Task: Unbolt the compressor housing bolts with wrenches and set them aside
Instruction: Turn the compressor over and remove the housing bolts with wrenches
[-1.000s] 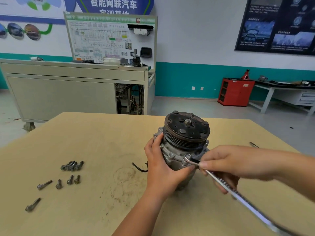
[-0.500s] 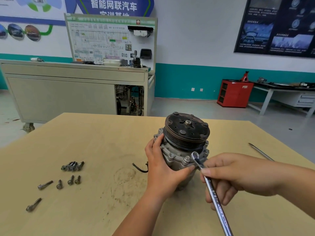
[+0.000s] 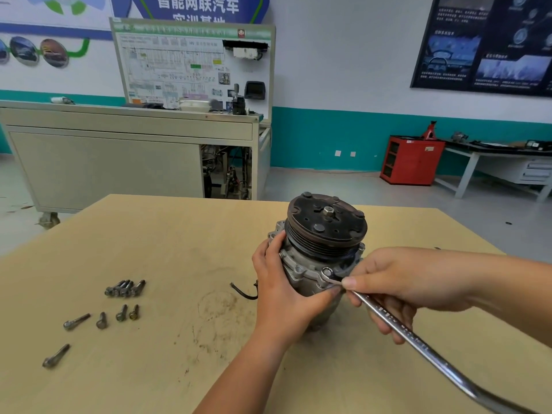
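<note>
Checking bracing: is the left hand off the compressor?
No, the left hand grips the side of the grey metal compressor housing while the right hand holds the long silver wrench.

The compressor (image 3: 310, 276) has a silver-grey body under a dark brown-black pulley face with a grooved, striped rim. The wrench (image 3: 403, 327) at its near flange is bright polished silver. Left of the compressor the bolts (image 3: 125, 288) are dull grey, and the brassy bolt (image 3: 134, 312) is yellowish. A black wire (image 3: 243, 292) curls at the compressor's left. The table (image 3: 149, 234) under it is pale tan, fine-grained, with dark smudges. Far behind it are a red cabinet (image 3: 412, 159) and a teal wall band (image 3: 328, 138)
</note>
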